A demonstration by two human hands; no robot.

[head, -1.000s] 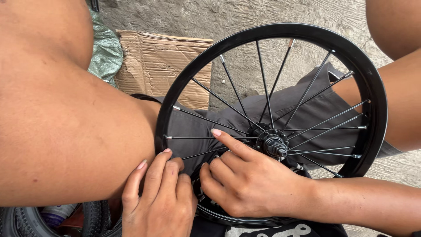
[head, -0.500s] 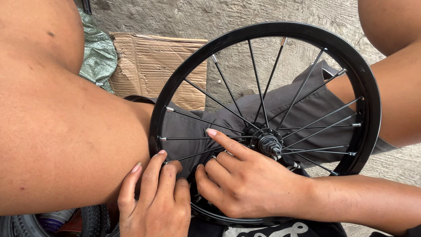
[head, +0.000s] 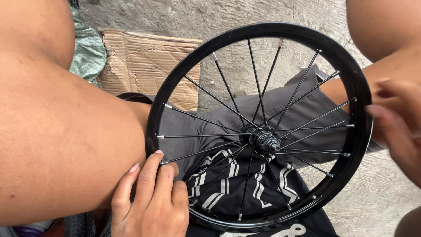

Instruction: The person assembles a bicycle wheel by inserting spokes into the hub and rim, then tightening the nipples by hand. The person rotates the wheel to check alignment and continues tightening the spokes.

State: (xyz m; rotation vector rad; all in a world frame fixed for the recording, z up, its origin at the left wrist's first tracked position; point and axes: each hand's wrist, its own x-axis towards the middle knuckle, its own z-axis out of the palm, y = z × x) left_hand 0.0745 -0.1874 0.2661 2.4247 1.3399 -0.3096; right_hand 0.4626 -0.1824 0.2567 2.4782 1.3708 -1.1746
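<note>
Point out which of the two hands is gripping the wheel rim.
The left hand: its fingers curl onto the black wheel rim; the blurred right hand hovers beside it.

A torn cardboard sheet (head: pixel 144 66) is lying on the concrete floor (head: pixel 228 17). A green plastic bag (head: pixel 87 52) is sitting beside it.

This is looking like an informal outdoor bicycle repair spot. A rough concrete floor (head: pixel 245 17) is stretching out beyond the hands, a torn sheet of cardboard (head: pixel 140 61) is lying on it above the left hand (head: pixel 151 202), and a knobby tyre (head: pixel 81 224) is showing just left of that hand.
</note>
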